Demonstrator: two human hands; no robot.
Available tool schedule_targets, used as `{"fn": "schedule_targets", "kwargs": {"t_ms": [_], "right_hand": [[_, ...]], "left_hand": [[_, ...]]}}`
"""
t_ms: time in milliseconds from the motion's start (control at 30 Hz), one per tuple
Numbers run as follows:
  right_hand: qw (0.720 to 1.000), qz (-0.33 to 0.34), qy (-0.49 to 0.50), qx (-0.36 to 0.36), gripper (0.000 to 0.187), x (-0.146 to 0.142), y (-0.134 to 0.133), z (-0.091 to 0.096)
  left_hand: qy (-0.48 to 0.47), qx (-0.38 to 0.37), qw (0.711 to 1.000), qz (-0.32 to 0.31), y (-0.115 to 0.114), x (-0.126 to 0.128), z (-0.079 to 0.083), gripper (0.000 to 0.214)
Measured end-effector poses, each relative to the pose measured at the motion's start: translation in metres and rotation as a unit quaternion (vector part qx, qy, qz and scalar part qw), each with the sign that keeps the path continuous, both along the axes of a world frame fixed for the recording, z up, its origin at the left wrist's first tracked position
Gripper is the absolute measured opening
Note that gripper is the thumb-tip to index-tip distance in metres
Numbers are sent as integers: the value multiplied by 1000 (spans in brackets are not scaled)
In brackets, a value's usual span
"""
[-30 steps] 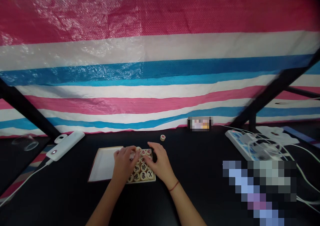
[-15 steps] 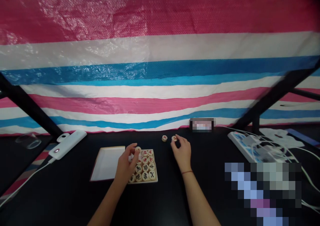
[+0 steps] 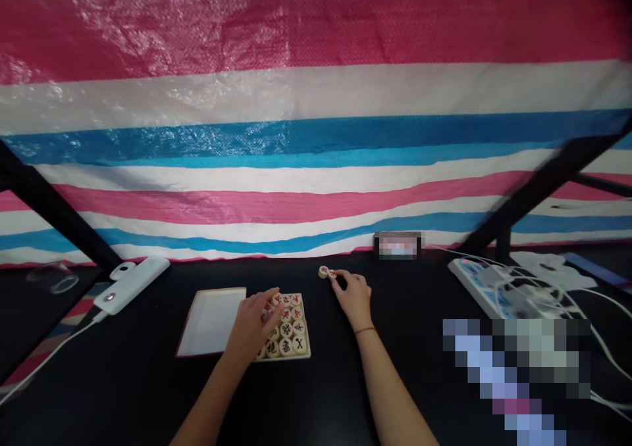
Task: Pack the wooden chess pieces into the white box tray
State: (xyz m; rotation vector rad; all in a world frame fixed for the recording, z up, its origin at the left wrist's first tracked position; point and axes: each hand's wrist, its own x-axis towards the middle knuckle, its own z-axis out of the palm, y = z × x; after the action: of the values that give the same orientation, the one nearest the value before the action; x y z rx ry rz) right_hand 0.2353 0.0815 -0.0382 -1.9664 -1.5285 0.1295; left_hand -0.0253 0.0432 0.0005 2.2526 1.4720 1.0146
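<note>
My left hand [image 3: 254, 318] reaches over an open box [image 3: 307, 356] packed with round xiangqi pieces [image 3: 286, 347], marked in black and red characters. Its thumb and index finger close around a red-marked xiangqi piece [image 3: 277, 299] in the far row; the hand covers the box's left part. Farther right, my right hand [image 3: 355, 298] pinches another red-marked xiangqi piece [image 3: 332, 273] between thumb and fingertips at the table surface. That piece touches, or nearly touches, a second red-marked piece [image 3: 322, 272] on its left.
A box lid [image 3: 217, 321] lies inside up, left of the box. A white power bank [image 3: 133, 285] with a cable and a clear cup [image 3: 52, 278] are at far left. At right sits a power strip [image 3: 474, 285] with tangled cables; a blurred-out device [image 3: 397, 245] stands behind.
My right hand has slid its piece left, up to the other loose piece. My left hand has moved its piece slightly right and down into the box's far row.
</note>
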Motion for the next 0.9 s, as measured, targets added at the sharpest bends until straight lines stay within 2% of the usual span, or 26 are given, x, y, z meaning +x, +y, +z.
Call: {"fn": "schedule_targets", "kwargs": {"t_ms": [133,200,267,300,333,433,533,667,767,833,900], "right_hand": [[1000,9,7,19,25,1,0,0],[997,2,21,72,28,-4,-3,6],[987,24,50,151,28,-18,-11,16],[979,56,70,186,26,-27,-16,22],[969,116,91,201,23,-38,-22,27],[937,260,150,180,20,-70,-40,42],[919,314,170,169,12,-90,-51,50],[915,315,190,164,12,-96,-54,53],[915,304,196,178,13,-90,-49,54],[926,251,186,214,13,-77,-42,53],[944,143,154,254,17,-57,-31,47]], "left_hand": [[14,21,1000,-1,0,0,-3,30],[18,28,999,-3,1,-1,-3,30],[25,38,999,-5,0,0,-3,30],[29,46,999,-5,0,0,-3,30],[34,55,998,-5,-1,1,-3,30],[49,88,995,-12,-3,2,-3,29],[59,114,991,-21,-5,2,-4,30],[66,129,989,-26,-7,4,-5,32],[75,129,989,-16,-9,8,-4,37],[80,126,989,1,-10,11,-3,44],[81,117,990,16,-11,12,-2,49]]}}
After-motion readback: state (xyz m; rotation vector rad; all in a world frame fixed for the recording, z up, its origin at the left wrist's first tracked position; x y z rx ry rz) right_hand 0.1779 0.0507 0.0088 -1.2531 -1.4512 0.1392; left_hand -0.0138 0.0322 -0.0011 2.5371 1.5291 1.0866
